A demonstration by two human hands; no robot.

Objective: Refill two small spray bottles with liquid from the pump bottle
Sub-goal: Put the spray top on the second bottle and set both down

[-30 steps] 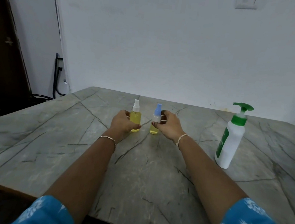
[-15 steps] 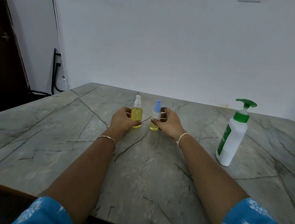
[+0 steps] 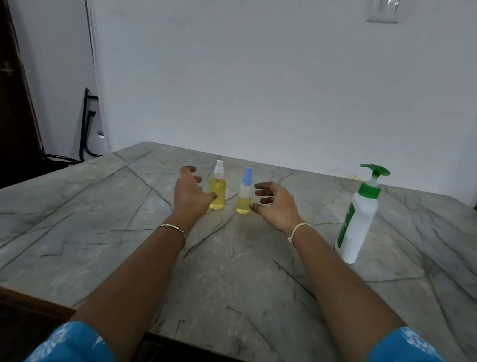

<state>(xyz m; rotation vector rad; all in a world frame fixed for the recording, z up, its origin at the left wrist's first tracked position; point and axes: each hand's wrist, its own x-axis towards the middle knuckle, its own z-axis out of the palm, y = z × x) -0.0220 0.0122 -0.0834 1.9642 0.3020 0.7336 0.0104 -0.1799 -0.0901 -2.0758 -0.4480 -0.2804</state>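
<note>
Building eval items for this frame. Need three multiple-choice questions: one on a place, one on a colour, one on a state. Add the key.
1. On which side of the white-capped spray bottle and the blue-capped spray bottle does the pump bottle stand?
A. to their left
B. to their right
C. between them

2. What colour is the pump bottle's pump head?
A. green
B. red
C. black

3. Which spray bottle holds more yellow liquid?
A. the white-capped spray bottle
B. the blue-capped spray bottle
C. neither, both are empty

Key:
1 B: the pump bottle stands alone at the right of the head view, apart from both spray bottles.
2 A: its nozzle and collar are green above a white body.
3 A: its liquid reaches close to the neck, while the blue-capped one's stops about halfway up.
</note>
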